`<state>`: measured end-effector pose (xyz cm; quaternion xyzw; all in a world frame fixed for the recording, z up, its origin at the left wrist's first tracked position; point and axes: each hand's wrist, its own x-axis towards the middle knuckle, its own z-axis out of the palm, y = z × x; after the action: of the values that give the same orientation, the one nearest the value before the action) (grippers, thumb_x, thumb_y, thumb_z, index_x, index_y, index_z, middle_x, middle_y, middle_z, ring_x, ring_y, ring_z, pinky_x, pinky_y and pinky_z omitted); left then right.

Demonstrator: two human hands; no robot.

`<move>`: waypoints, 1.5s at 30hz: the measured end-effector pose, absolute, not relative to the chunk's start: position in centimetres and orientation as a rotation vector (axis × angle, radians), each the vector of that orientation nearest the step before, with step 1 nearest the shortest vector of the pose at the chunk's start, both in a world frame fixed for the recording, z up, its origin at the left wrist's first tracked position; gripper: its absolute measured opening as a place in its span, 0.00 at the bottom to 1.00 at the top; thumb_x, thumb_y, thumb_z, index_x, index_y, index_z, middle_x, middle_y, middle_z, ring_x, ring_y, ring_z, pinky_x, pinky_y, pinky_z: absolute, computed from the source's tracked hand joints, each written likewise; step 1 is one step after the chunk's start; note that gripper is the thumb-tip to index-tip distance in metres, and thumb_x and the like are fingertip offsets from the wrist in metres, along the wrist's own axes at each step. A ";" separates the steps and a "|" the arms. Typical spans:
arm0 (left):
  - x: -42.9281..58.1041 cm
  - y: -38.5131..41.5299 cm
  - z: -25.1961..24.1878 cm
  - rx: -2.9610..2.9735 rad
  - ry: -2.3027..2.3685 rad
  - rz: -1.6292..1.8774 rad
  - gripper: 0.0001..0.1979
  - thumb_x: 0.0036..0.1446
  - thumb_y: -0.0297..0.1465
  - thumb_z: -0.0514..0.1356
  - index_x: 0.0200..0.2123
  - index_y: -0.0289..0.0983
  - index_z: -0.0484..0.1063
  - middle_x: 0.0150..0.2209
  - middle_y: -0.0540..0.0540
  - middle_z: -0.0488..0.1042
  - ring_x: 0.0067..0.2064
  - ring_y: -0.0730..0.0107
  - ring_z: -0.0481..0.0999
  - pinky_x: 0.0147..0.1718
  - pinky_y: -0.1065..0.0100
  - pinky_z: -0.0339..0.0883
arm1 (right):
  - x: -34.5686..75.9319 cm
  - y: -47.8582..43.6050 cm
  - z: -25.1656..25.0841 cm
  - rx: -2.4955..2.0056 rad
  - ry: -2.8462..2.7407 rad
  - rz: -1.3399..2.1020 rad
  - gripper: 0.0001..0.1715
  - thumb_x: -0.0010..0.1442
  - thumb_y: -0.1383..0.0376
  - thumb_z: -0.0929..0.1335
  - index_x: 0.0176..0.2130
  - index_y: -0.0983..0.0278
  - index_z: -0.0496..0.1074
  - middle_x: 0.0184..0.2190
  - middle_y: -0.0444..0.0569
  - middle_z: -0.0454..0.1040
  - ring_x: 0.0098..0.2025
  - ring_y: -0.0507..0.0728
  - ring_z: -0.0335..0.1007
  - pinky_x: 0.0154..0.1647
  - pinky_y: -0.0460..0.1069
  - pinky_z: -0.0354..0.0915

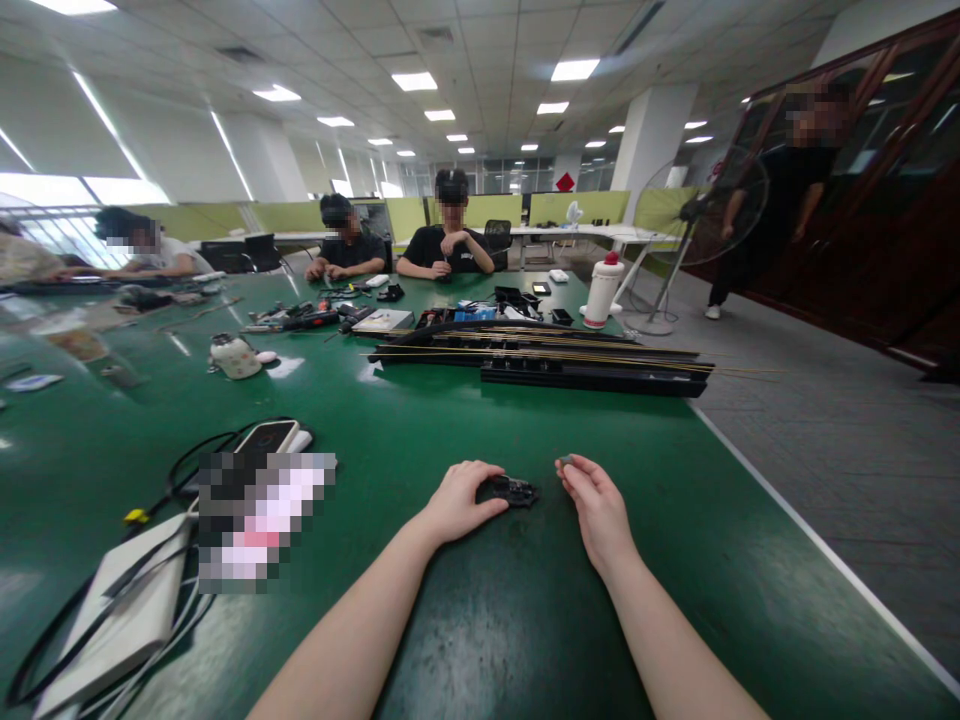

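A small black mechanical part (514, 490) with fine detail lies on the green table (420, 430); its exact kind is too small to make out. My left hand (461, 502) grips its left end between thumb and fingers, which hide that end. To the right, apart from the black part, my right hand (596, 510) is raised a little above the table. Its thumb and fingertips pinch a tiny greyish piece (565, 460), whose kind I cannot tell.
Long black rails (600, 378) with thin brass-coloured rods cross the table ahead. Left are a power bank (112, 610), cables and a phone (268, 438). A white bottle (602, 292) stands far right near a fan (686, 210). Several people sit beyond; another person (795, 170) stands right.
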<state>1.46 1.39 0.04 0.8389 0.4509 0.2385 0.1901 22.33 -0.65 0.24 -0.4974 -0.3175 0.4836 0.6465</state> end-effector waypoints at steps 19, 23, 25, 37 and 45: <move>1.5 1.4 0.0 2.351 1.282 0.660 0.20 0.52 0.37 0.63 0.48 0.41 0.68 0.47 0.47 0.72 0.49 0.59 0.69 0.51 0.59 0.58 | 22.2 -0.7 0.2 -1.141 -0.739 1.106 0.22 0.41 0.57 0.75 0.37 0.63 0.72 0.36 0.50 0.79 0.44 0.60 0.73 0.52 0.57 0.64; 1.5 1.4 0.0 2.347 1.287 0.663 0.20 0.52 0.37 0.63 0.48 0.41 0.68 0.47 0.47 0.72 0.49 0.59 0.69 0.50 0.59 0.59 | 22.1 -0.8 0.5 -1.175 -0.812 1.091 0.23 0.41 0.55 0.75 0.37 0.63 0.73 0.36 0.50 0.79 0.43 0.60 0.74 0.51 0.58 0.65; 1.5 1.4 -0.1 2.348 1.283 0.671 0.20 0.51 0.37 0.63 0.48 0.41 0.68 0.46 0.47 0.72 0.49 0.60 0.69 0.50 0.60 0.59 | 22.0 -0.9 0.7 -1.193 -0.852 1.093 0.23 0.41 0.55 0.74 0.37 0.62 0.73 0.37 0.51 0.79 0.43 0.61 0.74 0.51 0.58 0.65; 1.4 1.5 -0.2 2.359 1.270 0.692 0.20 0.51 0.37 0.63 0.47 0.41 0.68 0.45 0.47 0.72 0.48 0.60 0.69 0.49 0.60 0.60 | 21.5 -1.2 -0.3 -1.264 -1.297 0.962 0.18 0.47 0.58 0.71 0.40 0.60 0.75 0.40 0.50 0.78 0.45 0.61 0.72 0.53 0.60 0.62; 1.4 1.5 -0.4 2.369 1.272 0.701 0.19 0.51 0.37 0.63 0.47 0.41 0.68 0.44 0.47 0.73 0.47 0.61 0.69 0.49 0.61 0.60 | 21.1 -1.5 -0.4 -1.271 -1.619 0.703 0.13 0.51 0.62 0.70 0.39 0.57 0.76 0.41 0.49 0.77 0.46 0.60 0.69 0.52 0.58 0.62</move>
<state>1.42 1.53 -0.41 0.8385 0.4504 0.2481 0.1803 21.13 -1.48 -0.38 -0.5175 -0.6590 0.2862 0.4648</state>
